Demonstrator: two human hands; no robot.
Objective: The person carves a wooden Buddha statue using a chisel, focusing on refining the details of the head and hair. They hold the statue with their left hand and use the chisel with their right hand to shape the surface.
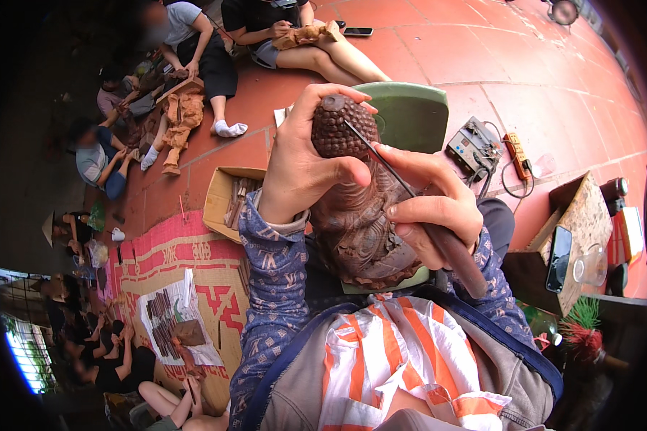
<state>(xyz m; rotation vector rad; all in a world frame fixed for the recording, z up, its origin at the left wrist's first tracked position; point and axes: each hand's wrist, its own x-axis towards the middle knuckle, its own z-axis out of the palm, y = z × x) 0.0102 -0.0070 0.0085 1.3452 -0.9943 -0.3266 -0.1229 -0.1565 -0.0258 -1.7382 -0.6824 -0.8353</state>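
The dark carved statue (359,241) was set beyond an orange-striped cloth (392,352), over a green seat (420,111). Its knobbed head (338,136) was clasped by the left hand (302,154). A slim-shafted tool (453,258) was gripped by the right hand (438,201), its tip pointed at the knobs. Slender pieces (237,205) were kept in a cardboard box (214,199) at left.

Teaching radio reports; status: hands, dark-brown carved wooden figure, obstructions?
Left hand around knobbly head of figure. Right hand gripping metal-bladed, brown-handled tool, tip at head. Tip unobstructed.

The left grip (303,154) hides part of the dark carved figure (370,233).
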